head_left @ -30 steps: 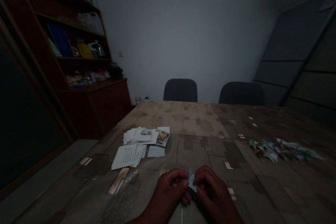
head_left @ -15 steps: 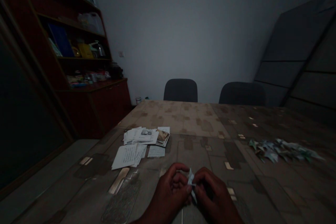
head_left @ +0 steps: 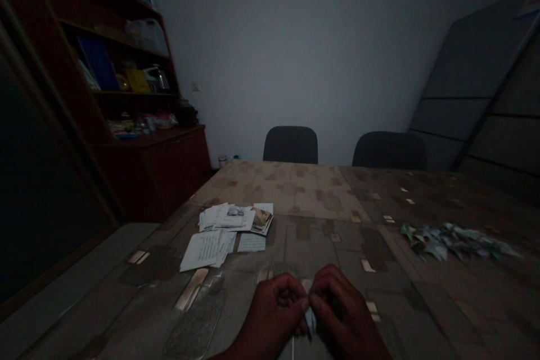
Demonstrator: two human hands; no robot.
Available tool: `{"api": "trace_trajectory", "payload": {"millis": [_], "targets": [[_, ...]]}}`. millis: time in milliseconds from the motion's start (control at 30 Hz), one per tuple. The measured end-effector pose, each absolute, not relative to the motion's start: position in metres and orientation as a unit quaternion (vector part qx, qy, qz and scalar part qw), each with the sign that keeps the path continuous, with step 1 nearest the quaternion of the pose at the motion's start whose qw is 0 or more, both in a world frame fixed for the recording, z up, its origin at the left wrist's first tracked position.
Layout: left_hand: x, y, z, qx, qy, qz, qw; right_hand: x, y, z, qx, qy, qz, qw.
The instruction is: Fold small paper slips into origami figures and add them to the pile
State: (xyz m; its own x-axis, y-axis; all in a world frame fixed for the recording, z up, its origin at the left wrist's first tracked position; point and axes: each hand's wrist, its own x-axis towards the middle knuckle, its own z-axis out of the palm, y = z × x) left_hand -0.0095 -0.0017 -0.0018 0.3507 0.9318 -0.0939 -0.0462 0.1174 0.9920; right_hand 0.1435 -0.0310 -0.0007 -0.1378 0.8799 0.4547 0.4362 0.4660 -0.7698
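A small piece of folded pale paper (head_left: 310, 319) is pinched between my two hands, above the near part of the table. My left hand (head_left: 278, 310) grips it from the left, with thumb and index finger meeting at its edge. From the right, my right hand (head_left: 341, 309) closes thumb and fingertips on it as well. The fingers cover most of the paper, so its full shape is hidden. Farther off to the right lies a heap of folded paper pieces (head_left: 453, 241), pale with greenish parts.
Left of centre on the patterned table (head_left: 295, 185) lie stacked printed cards (head_left: 228, 218), with several loose written sheets (head_left: 200, 250) in front. Two dark chairs (head_left: 291, 145) stand at the far edge. A red-brown cabinet (head_left: 169, 166) with loaded shelves is on the left.
My fingertips have drawn closer together over the folded paper, covering its upper part. Less of it shows above the fingers now. The cards and the heap have stayed put.
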Motion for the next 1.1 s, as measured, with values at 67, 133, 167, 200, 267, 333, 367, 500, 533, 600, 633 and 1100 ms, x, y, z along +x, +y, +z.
{"api": "trace_trajectory", "payload": {"millis": [67, 133, 167, 200, 267, 333, 367, 500, 533, 600, 633, 1100], "targets": [[-0.009, -0.002, -0.001, 0.538, 0.417, 0.392, 0.619, 0.144, -0.031, -0.002, -0.453, -0.72, 0.233, 0.471], [-0.009, -0.003, 0.001, 0.541, 0.417, 0.388, 0.619, 0.144, -0.031, -0.003, -0.451, -0.719, 0.233, 0.474], [-0.009, -0.004, 0.002, 0.544, 0.419, 0.383, 0.618, 0.144, -0.031, -0.002, -0.45, -0.719, 0.235, 0.475], [-0.009, -0.004, 0.003, 0.55, 0.421, 0.377, 0.615, 0.144, -0.031, -0.002, -0.449, -0.719, 0.24, 0.474], [-0.01, -0.005, 0.005, 0.568, 0.426, 0.366, 0.601, 0.143, -0.031, -0.001, -0.451, -0.716, 0.252, 0.47], [-0.01, -0.005, 0.003, 0.587, 0.432, 0.359, 0.583, 0.142, -0.032, -0.001, -0.453, -0.714, 0.257, 0.468], [-0.01, -0.005, 0.002, 0.593, 0.432, 0.357, 0.577, 0.142, -0.032, -0.001, -0.452, -0.715, 0.258, 0.468], [-0.01, -0.004, -0.001, 0.587, 0.429, 0.365, 0.582, 0.142, -0.032, 0.0, -0.449, -0.715, 0.263, 0.468], [-0.01, -0.004, 0.0, 0.577, 0.424, 0.37, 0.591, 0.143, -0.032, 0.001, -0.455, -0.709, 0.265, 0.469], [-0.01, -0.003, 0.001, 0.548, 0.407, 0.39, 0.618, 0.144, -0.032, 0.003, -0.475, -0.691, 0.269, 0.474], [-0.011, -0.003, 0.002, 0.533, 0.395, 0.403, 0.631, 0.145, -0.033, 0.004, -0.486, -0.68, 0.271, 0.477], [-0.012, 0.002, 0.001, 0.515, 0.396, 0.414, 0.638, 0.144, -0.029, -0.005, -0.52, -0.643, 0.344, 0.445]]}}
